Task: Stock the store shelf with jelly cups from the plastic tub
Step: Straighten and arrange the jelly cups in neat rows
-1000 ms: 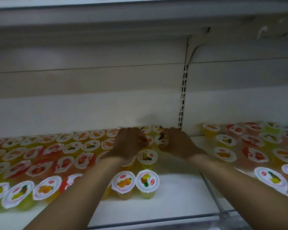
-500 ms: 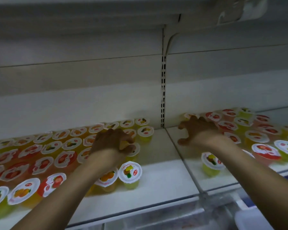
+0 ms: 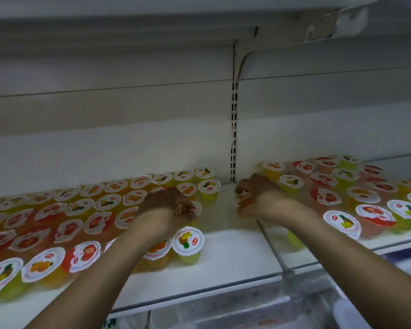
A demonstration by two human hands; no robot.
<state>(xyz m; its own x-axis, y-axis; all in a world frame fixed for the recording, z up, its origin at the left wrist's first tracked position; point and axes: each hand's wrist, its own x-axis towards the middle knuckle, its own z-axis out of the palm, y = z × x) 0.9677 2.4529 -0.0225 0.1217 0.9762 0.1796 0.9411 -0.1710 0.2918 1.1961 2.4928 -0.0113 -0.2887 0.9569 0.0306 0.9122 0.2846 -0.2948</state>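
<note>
Right hand point(image 3: 261, 198) back near upright, gripping orange jelly cup point(image 3: 244, 201) (upright); left hand point(image 3: 166, 207) grips another cup point(image 3: 183, 208).

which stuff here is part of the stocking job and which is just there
Job: left hand and right hand, each gripping a jelly cup; jelly cups already placed; shelf.
Just there: slotted upright; shelf bracket above.

Just my one head cam here, worn up top, looking forward and slightly down, close to the white metal store shelf point(image 3: 223, 262), back wall far, both forearms reaching in from near.
</note>
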